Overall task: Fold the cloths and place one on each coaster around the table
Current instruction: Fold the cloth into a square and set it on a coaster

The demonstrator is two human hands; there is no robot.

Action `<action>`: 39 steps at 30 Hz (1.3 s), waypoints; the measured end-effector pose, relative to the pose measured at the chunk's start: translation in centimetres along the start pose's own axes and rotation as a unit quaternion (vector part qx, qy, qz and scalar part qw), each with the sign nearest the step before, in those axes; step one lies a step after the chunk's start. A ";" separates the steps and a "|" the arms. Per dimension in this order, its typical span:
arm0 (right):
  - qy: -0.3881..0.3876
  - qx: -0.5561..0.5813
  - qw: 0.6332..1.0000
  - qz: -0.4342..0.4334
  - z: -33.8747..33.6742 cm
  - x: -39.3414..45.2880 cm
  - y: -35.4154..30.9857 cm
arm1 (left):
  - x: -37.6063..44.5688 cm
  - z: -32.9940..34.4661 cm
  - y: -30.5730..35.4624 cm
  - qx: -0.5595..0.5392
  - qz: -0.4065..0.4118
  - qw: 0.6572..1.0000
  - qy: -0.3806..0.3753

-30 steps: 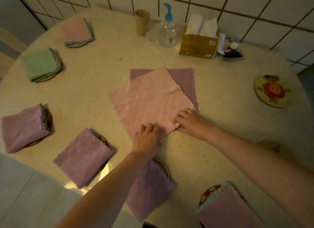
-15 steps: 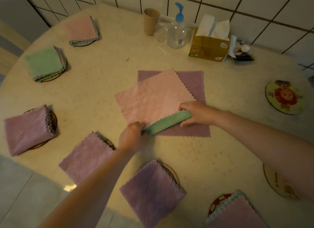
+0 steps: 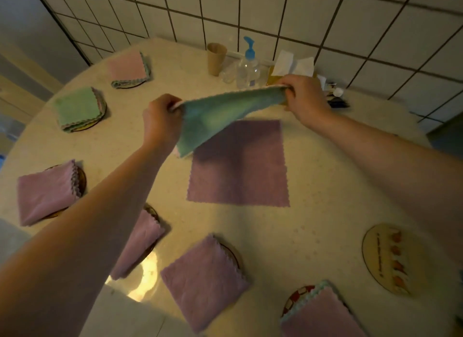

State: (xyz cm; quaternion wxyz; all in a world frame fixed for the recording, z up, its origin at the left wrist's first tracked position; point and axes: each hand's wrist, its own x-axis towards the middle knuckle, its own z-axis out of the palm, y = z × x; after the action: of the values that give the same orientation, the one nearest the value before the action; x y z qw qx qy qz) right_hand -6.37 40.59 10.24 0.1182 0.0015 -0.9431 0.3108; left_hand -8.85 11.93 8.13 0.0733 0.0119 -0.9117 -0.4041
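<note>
Six folded cloths already sit on coasters around the counter [image 3: 313, 223].
Both hands hold one cloth [image 3: 220, 116] stretched in the air, green side showing: left hand [image 3: 161, 121] pinching one corner, right hand [image 3: 304, 98] the other. Below it a purple cloth [image 3: 240, 166] lies flat and unfolded, and one bare coaster [image 3: 390, 259] waits near the right edge.

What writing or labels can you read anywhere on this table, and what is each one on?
None can be read.
Bare coaster: a curved line of small print along its left edge, too blurred to read.
Tissue box: mostly hidden behind the right hand; no legible print.
Pump bottle: no label visible.
</note>
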 end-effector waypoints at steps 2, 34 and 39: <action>0.057 0.015 0.998 -0.007 -2.5 -1.4 0.1 | -1.6 -0.2 2.8 0.001 0.055 0.998 0.039; -0.113 0.108 0.973 0.171 -9.4 -37.0 18.6 | -33.8 12.9 2.4 0.012 -0.050 0.977 -0.205; -0.026 0.138 0.963 0.231 -8.1 -30.6 19.3 | -28.2 14.8 3.4 -0.094 -0.159 0.974 -0.134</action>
State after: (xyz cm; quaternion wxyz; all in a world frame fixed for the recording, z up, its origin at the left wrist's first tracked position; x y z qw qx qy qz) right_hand 23.75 58.76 -1.60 0.0171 -0.1924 -0.8684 0.4567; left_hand 17.02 27.36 -2.69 -0.1139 0.0953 -0.8579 -0.4920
